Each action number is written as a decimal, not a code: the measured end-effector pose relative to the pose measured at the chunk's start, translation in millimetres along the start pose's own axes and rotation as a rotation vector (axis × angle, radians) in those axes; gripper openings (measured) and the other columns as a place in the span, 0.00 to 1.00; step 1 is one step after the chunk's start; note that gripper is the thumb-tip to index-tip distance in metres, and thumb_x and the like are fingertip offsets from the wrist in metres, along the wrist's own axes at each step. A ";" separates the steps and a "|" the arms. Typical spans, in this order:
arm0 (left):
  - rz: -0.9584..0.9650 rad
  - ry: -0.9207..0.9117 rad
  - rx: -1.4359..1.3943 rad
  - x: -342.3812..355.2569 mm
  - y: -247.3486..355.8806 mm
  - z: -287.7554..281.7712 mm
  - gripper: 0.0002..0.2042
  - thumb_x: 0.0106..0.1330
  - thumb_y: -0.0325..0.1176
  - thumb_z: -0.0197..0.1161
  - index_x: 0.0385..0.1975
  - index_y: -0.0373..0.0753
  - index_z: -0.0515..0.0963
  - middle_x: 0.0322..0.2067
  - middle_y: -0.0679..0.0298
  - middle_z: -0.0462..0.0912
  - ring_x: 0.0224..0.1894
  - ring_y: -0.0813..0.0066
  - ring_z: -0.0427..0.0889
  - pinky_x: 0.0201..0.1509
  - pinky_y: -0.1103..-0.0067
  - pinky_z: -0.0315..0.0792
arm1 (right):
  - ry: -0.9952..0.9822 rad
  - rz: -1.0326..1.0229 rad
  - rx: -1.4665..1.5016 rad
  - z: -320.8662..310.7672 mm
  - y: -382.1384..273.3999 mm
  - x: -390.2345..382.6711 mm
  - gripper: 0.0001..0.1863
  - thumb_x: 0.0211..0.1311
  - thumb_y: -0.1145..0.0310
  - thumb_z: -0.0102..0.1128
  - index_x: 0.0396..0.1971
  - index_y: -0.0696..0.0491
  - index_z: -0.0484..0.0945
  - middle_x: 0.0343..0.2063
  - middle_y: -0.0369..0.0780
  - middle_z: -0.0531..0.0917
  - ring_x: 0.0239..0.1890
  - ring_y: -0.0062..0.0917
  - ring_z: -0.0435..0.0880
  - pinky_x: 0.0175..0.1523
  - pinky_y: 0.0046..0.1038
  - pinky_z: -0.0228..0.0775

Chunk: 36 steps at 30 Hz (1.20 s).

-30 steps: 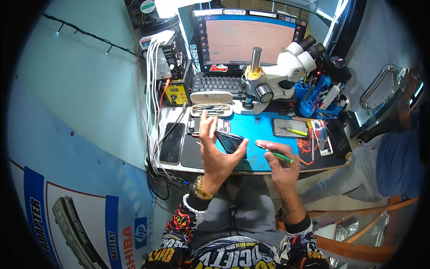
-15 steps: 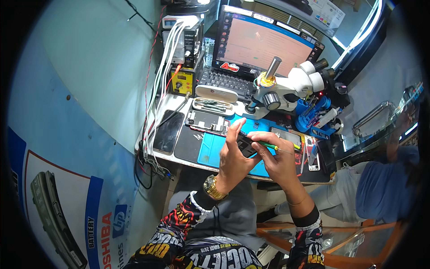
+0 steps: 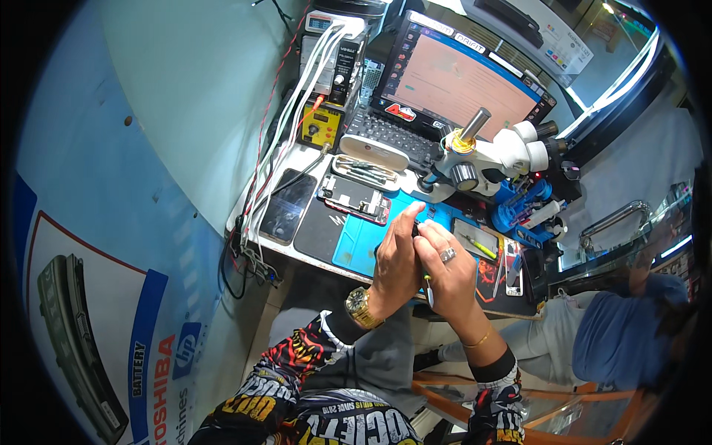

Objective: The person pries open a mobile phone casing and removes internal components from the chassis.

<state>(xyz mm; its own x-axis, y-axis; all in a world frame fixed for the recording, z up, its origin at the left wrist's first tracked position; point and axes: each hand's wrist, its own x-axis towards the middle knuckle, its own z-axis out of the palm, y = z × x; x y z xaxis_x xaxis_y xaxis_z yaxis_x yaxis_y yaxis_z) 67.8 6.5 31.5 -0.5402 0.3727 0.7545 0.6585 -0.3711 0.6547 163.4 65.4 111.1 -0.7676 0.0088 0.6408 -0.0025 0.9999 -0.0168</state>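
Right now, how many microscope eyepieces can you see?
2: the upper eyepiece and, just below it, the lower eyepiece, both on the picture-right side of the microscope.

Head cam (L of pair), on your head: wide fisheye, looks down & fwd. Your L hand & R hand near ctr, close range; bench beyond, slanted; monitor farther, up top; forearms enter btm.

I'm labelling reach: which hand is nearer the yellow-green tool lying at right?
Right. The right hand is just left of the yellow-green tool; the left hand is farther left.
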 end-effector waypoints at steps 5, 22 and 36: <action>-0.051 -0.034 -0.079 1.7 0.3 -6.8 0.45 0.60 0.26 0.74 0.75 0.33 0.51 0.60 0.41 0.78 0.58 0.42 0.82 0.61 0.62 0.77 | 0.007 0.418 0.469 -5.8 15.6 4.3 0.07 0.65 0.78 0.66 0.42 0.57 0.83 0.39 0.48 0.87 0.38 0.38 0.88 0.44 0.33 0.78; -0.106 -0.555 -0.267 40.3 -27.5 -66.9 0.16 0.73 0.21 0.59 0.58 0.38 0.81 0.42 0.54 0.90 0.41 0.67 0.90 0.45 0.76 0.80 | -0.348 0.717 1.045 -29.0 66.8 15.2 0.07 0.71 0.70 0.66 0.41 0.58 0.83 0.35 0.33 0.85 0.39 0.14 0.80 0.48 0.20 0.73; 0.061 -0.590 -0.134 27.6 -41.8 -77.7 0.18 0.67 0.19 0.61 0.56 0.36 0.81 0.42 0.50 0.88 0.41 0.52 0.88 0.44 0.67 0.82 | -0.408 0.696 1.084 -31.3 65.6 19.2 0.06 0.70 0.72 0.66 0.41 0.59 0.82 0.36 0.37 0.87 0.42 0.18 0.84 0.51 0.23 0.76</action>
<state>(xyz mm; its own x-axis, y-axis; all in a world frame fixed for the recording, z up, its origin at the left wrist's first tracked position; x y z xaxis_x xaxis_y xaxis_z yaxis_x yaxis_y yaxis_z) -15.3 -33.8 28.5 -0.0963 0.7419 0.6636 0.5865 -0.4964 0.6401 168.5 131.6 146.3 -0.9503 0.3110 -0.0174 0.1071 0.2735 -0.9559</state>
